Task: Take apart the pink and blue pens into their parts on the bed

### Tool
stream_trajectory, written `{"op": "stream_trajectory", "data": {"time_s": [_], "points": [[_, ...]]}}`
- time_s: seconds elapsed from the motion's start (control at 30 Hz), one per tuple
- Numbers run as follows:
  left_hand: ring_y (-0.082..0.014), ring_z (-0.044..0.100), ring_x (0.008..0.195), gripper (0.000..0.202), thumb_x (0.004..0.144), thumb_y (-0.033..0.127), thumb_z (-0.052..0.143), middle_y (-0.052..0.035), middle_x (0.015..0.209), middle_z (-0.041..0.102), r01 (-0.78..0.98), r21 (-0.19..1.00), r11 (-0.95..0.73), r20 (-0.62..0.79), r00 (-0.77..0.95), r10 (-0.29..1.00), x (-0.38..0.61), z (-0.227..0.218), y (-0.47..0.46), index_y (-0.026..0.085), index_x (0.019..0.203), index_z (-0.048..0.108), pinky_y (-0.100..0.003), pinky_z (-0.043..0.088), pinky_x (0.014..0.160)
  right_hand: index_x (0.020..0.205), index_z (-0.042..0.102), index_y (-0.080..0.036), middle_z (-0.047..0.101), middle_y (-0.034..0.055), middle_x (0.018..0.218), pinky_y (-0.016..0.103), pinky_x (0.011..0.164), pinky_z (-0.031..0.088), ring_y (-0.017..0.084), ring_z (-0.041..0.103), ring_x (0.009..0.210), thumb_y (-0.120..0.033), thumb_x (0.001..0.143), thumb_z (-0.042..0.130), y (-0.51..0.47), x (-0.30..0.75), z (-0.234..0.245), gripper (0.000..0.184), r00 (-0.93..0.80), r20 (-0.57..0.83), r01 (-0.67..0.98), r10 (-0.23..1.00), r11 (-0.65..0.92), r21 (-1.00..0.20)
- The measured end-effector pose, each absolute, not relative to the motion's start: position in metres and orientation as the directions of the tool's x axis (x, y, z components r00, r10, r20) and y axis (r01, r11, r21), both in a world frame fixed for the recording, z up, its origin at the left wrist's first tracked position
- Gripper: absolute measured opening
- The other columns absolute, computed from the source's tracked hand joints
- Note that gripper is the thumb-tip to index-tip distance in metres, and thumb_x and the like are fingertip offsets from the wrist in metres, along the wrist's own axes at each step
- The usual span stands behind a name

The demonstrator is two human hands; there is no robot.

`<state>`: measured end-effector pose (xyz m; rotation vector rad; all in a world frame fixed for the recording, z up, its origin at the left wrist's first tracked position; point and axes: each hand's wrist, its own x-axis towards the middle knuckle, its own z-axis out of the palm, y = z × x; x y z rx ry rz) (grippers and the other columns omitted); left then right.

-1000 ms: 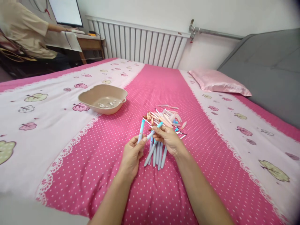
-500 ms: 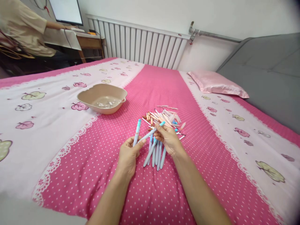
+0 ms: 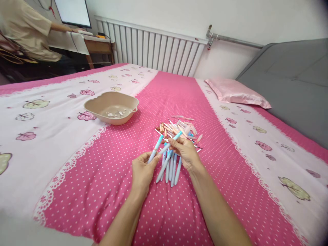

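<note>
My left hand (image 3: 144,168) is closed around a pale blue pen (image 3: 156,147) with a bright blue end, tilted up and to the right. Between the fingers of my right hand (image 3: 186,150) is a second blue pen (image 3: 173,142), slanting across so that its lower end reaches my left thumb. Whether that thumb also grips it I cannot tell. Below and between the hands lie several light blue pens (image 3: 167,167) in a row on the bedspread. Just beyond them is a loose heap of pink pen parts (image 3: 188,130), thin white sticks and small brown pieces (image 3: 162,127).
A beige basin (image 3: 99,114) with small white pieces inside stands left of the heap on the pink dotted bedspread (image 3: 164,99). At the right is a pink pillow (image 3: 237,91). A radiator (image 3: 151,48) lines the wall. Another person (image 3: 28,30) sits at a desk, upper left.
The pen in my left hand has tipped to the right and now leans close to the other pen. My right hand has barely moved.
</note>
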<state>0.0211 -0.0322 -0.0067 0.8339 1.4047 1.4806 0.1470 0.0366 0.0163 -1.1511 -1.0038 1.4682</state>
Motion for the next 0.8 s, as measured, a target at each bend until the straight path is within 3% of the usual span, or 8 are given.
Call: {"op": "stream_trajectory", "data": {"time_s": [0.13,0.27,0.5,0.7,0.8], "points": [[-0.0035,0.03,0.039,0.033,0.064,0.042,0.07,0.0054,0.043,0.045,-0.204,0.975,0.09,-0.161,-0.363,0.918,0.0193,-0.0055,-0.0321,0.012,0.057,0.059,-0.017,0.023,0.04,0.061,0.066,-0.013,0.058,-0.0021,0.051,0.017,0.041,0.026,0.005,0.047,0.048,-0.035,0.047,0.081,0.0366,0.1472,0.0175,0.03,-0.075,-0.173,-0.244,0.982,-0.187,-0.952],[-0.0017,0.017,0.033,0.045,0.064,0.053,0.066,0.0091,0.034,0.027,-0.279,0.946,0.165,-0.247,-0.293,0.923,0.0175,-0.0056,-0.0308,0.013,0.049,0.049,-0.018,0.009,0.036,0.068,0.069,-0.014,0.058,-0.0029,0.053,0.016,0.039,0.026,0.005,0.048,0.048,-0.03,0.046,0.081,0.0352,0.1461,0.0197,0.03,-0.108,-0.153,-0.294,0.982,-0.178,-0.939],[-0.0015,0.022,0.029,0.049,0.066,0.059,0.059,0.0019,0.043,0.05,-0.384,0.909,0.162,-0.285,-0.289,0.914,0.0151,-0.0036,-0.0303,0.01,0.064,0.056,-0.018,0.013,0.033,0.086,0.069,-0.017,0.068,0.0007,0.075,0.012,0.037,0.03,0.001,0.047,0.045,-0.02,0.055,0.077,0.0339,0.1465,0.0214,0.032,-0.264,-0.082,-0.377,0.961,-0.181,-0.908],[-0.001,0.027,0.036,0.044,0.073,0.052,0.056,-0.0016,0.073,0.062,-0.339,0.939,0.047,-0.167,-0.333,0.928,0.0173,-0.001,-0.0316,0.013,0.095,0.062,-0.017,0.018,0.036,0.085,0.067,-0.018,0.07,0.0002,0.077,0.009,0.034,0.03,0.0,0.046,0.042,-0.019,0.057,0.076,0.0389,0.1487,0.0179,0.029,-0.177,-0.094,-0.448,0.98,-0.165,-0.879],[-0.0022,0.031,0.039,0.043,0.069,0.049,0.062,0.0006,0.071,0.06,-0.273,0.961,0.03,-0.126,-0.341,0.931,0.0202,0.0024,-0.0329,0.014,0.095,0.063,-0.018,0.024,0.039,0.083,0.067,-0.018,0.069,-0.0009,0.074,0.008,0.033,0.031,0.0,0.046,0.042,-0.018,0.057,0.076,0.041,0.1493,0.016,0.028,-0.143,-0.127,-0.454,0.982,-0.179,-0.873]]}}
